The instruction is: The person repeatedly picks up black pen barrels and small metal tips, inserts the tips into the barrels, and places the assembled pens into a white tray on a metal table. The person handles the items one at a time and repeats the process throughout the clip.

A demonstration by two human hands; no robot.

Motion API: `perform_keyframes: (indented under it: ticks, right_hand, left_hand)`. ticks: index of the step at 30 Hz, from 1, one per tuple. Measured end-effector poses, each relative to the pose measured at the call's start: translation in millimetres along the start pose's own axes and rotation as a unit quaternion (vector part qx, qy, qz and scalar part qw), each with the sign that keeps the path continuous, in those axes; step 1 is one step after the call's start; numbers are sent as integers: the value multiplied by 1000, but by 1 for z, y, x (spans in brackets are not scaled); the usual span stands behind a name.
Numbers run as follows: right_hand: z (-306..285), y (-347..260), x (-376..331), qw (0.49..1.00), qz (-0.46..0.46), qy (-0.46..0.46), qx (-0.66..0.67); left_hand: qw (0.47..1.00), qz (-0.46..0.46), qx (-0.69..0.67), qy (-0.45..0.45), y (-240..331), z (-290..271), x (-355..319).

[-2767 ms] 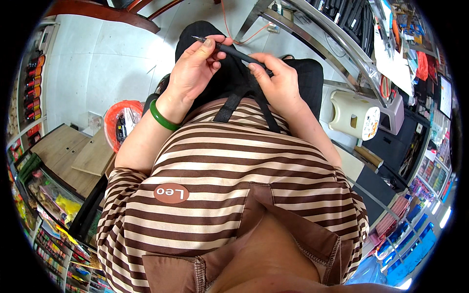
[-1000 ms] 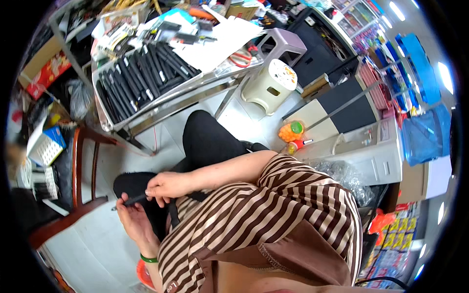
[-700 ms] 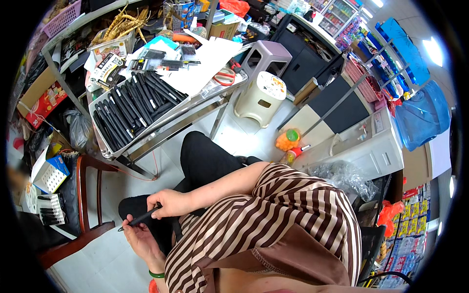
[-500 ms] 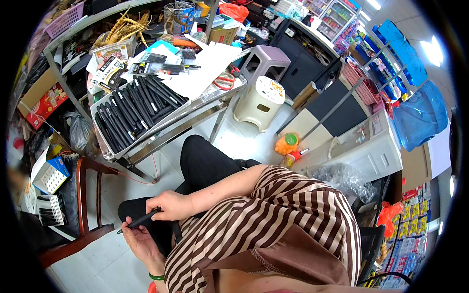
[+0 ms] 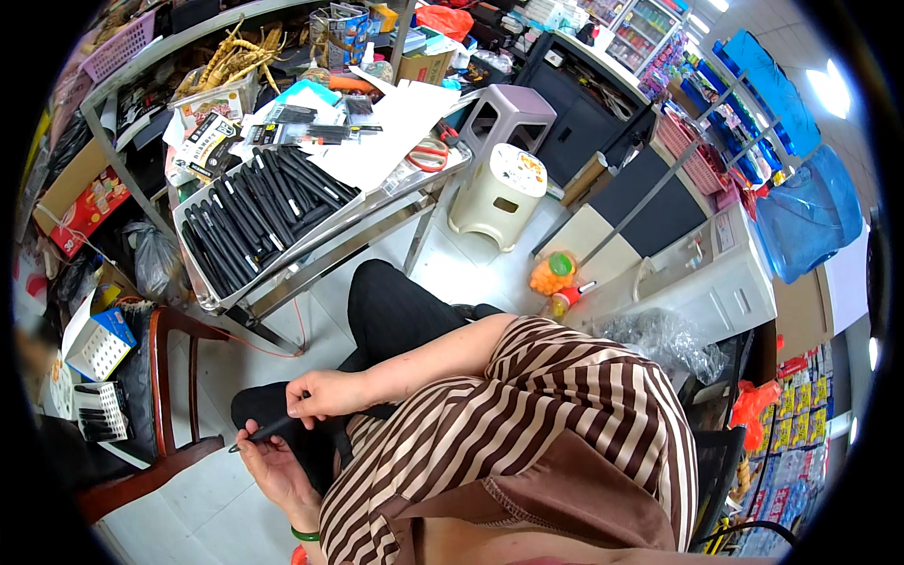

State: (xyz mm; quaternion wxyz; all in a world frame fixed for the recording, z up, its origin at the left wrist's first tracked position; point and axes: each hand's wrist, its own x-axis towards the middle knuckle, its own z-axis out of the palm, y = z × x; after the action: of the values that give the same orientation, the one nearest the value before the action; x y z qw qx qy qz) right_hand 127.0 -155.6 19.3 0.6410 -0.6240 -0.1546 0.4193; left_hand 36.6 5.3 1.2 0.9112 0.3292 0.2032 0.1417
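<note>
A slim black pen [image 5: 264, 435] lies across the fingers of my left hand [image 5: 278, 471], its pointed tip toward the lower left. That hand is palm up, its thumb and fingers closed on the pen, and a green bangle circles the wrist. Just above the pen's upper end is my right hand [image 5: 328, 394], with curled fingertips pressed together. Whether those fingertips hold something small, I cannot tell. A white tray [image 5: 292, 255] on the metal table holds many similar black pens [image 5: 254, 209], lying side by side.
Papers [image 5: 400, 127], small packets and red-handled scissors [image 5: 427, 155] lie on the table behind the tray. A cream stool [image 5: 499, 202] stands right of it. On the left, a wooden chair [image 5: 162, 395] bears a white basket [image 5: 101, 410] with black pieces inside. A water dispenser [image 5: 716, 273] stands at right.
My right hand has come off the pen's upper end and sits slightly above it. The pen stays in my left hand, now tilted a little flatter.
</note>
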Motion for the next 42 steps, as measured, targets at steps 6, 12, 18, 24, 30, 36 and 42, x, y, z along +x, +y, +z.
perform_keyframes:
  ticks: [6, 12, 18, 24, 30, 36, 42]
  right_hand:
    - [-2, 11, 3, 988, -126, 50, -74]
    - [-3, 25, 15, 979, -154, 90, -100]
    - [8, 14, 8, 989, -90, 95, -63]
    - [3, 12, 7, 984, -104, 83, -115]
    - [0, 8, 6, 973, -113, 90, -179]
    - [3, 7, 6, 972, -136, 105, -162]
    - [5, 5, 4, 974, -128, 97, -162]
  left_hand:
    - [1000, -3, -10, -28, 1, 1, 1]
    - [1000, -13, -18, 3, -5, -9, 11]
    - [998, -20, -53, -39, -5, -19, 11]
    - [997, -42, -56, 16, -4, -9, 6]
    - [996, -51, -67, 18, -3, -5, 7]
    - [995, -52, -83, -8, -4, -10, 9]
    - [996, -46, -77, 6, -4, -9, 8]
